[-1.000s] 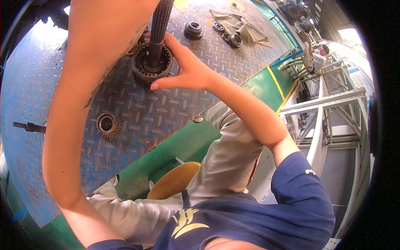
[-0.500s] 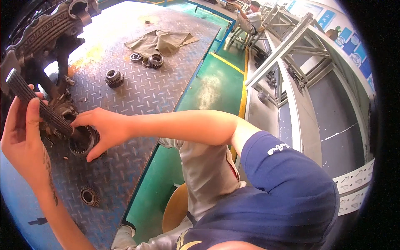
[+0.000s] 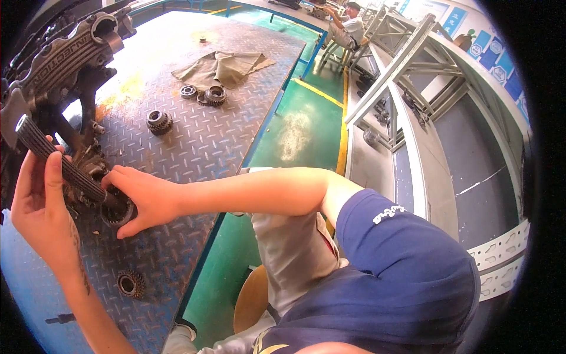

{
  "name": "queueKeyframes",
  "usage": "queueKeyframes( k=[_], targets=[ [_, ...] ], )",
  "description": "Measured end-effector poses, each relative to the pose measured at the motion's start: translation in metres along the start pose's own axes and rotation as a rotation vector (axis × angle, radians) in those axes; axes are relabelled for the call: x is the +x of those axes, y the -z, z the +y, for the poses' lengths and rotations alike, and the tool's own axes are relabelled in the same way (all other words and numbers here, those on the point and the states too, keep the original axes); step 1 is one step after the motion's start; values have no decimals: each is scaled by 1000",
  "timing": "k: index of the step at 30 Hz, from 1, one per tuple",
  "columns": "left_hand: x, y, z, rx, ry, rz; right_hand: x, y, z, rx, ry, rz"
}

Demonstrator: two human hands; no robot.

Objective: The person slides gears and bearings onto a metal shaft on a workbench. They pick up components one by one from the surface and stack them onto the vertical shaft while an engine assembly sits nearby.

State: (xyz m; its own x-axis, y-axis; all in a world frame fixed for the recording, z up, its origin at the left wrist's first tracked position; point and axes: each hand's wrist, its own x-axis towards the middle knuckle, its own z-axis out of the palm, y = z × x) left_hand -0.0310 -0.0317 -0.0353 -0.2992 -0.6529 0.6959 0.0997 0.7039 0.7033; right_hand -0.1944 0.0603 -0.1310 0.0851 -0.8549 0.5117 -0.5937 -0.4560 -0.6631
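A long dark splined shaft (image 3: 63, 167) slants down to the right, its pale end up at the left. My left hand (image 3: 42, 203) is closed around its upper part, thumb on the near side. At the shaft's lower end is a dark toothed gear ring (image 3: 112, 223), with the shaft reaching into its opening. My right hand (image 3: 148, 197) grips this ring from the right, thumb and fingers on opposite sides. How far the shaft passes into the ring cannot be seen. Nearer me, a loose gear (image 3: 131, 284) lies on the metal tabletop (image 3: 177, 236).
An engine casting (image 3: 71, 56) stands at the left, close to the shaft. Farther back lie a stacked gear (image 3: 159, 122), another gear (image 3: 216, 95), a bearing (image 3: 188, 91) and a brown cloth (image 3: 221, 68). Metal frames (image 3: 407, 76) stand right; a person (image 3: 348, 32) sits far off.
Everything sits slightly lower in the picture, as the view has shifted a little. Both hands keep their grips on the shaft and the gear ring, with little movement between them.
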Motion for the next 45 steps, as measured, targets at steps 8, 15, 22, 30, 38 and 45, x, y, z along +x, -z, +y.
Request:
queueKeyframes(
  k=[8,15,22,30,38,45],
  targets=[
    [0,-2,10,8,36,61,0,-2,-1,-58,-31,-38],
    [-4,-22,34,-105,49,81,-1,7,-20,44,-258,-55],
    [-4,-25,28,-89,-46,22,0,9,-14,116,-215,-88],
    [-6,-34,40,-63,-102,82,-4,20,-19,87,-223,-89],
    [-2,-32,44,-9,-150,63,-1,25,-25,81,-256,-143],
    [-4,-33,54,-41,-99,63,1,17,-22,11,-202,-141]
  ],
)
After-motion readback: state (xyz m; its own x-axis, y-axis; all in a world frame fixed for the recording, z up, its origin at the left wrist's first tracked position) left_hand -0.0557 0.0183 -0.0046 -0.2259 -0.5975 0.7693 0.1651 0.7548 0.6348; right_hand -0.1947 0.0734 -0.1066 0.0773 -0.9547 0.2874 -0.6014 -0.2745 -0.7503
